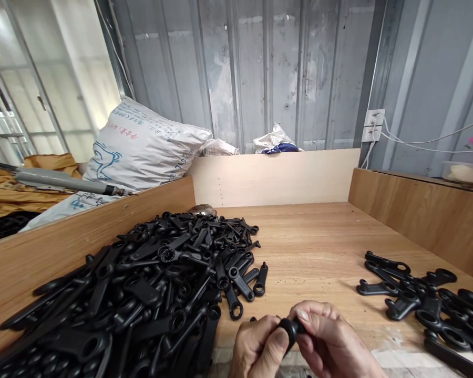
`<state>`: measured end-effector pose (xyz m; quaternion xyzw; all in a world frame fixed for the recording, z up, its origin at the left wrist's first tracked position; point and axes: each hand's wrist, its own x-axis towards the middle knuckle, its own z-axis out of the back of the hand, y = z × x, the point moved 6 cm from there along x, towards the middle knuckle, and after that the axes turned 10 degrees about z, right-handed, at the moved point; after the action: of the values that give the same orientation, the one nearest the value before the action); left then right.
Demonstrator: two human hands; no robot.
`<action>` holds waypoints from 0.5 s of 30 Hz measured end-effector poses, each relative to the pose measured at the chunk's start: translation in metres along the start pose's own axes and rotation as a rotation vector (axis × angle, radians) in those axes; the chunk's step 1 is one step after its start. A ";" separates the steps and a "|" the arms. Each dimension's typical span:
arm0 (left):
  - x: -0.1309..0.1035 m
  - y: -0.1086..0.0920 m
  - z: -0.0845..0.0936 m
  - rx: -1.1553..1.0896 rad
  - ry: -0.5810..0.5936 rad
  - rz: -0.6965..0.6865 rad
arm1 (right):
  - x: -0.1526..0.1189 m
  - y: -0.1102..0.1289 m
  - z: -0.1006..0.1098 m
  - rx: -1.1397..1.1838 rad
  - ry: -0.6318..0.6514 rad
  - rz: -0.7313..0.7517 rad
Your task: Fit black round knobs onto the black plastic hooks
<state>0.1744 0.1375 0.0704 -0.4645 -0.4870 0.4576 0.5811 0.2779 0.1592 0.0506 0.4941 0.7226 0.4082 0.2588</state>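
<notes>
Both hands — left hand (256, 346), right hand (331, 341) — pinched one black part (290, 332) between them, low over the wooden bench (311, 247). Left of it lay a big pile (142, 294); right, a smaller heap (425, 304). Behind the bench — sacks (142, 144) against a grey metal wall (260, 68).

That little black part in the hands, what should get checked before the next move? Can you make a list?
1. Black part pinched by both left hand and right hand: ok.
2. Part's shape and fit: cannot tell, fingers cover most of it.
3. Big pile of black parts lies within the left wall: ok.
4. Smaller pile at right, apart from the big pile: ok.
5. Bare tabletop between the piles: ok.
</notes>
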 end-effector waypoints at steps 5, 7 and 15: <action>0.008 0.015 -0.002 0.041 -0.051 0.106 | 0.010 0.010 0.009 -0.281 0.006 0.053; 0.015 0.026 -0.002 0.133 -0.084 0.174 | 0.015 0.020 0.015 -0.374 -0.002 0.066; 0.041 0.034 0.037 0.984 -0.196 0.182 | -0.006 0.117 0.112 -1.023 -0.555 0.175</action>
<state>0.1390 0.1866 0.0467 -0.1312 -0.2237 0.7228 0.6406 0.4257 0.2120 0.0894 0.4528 0.2957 0.5803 0.6089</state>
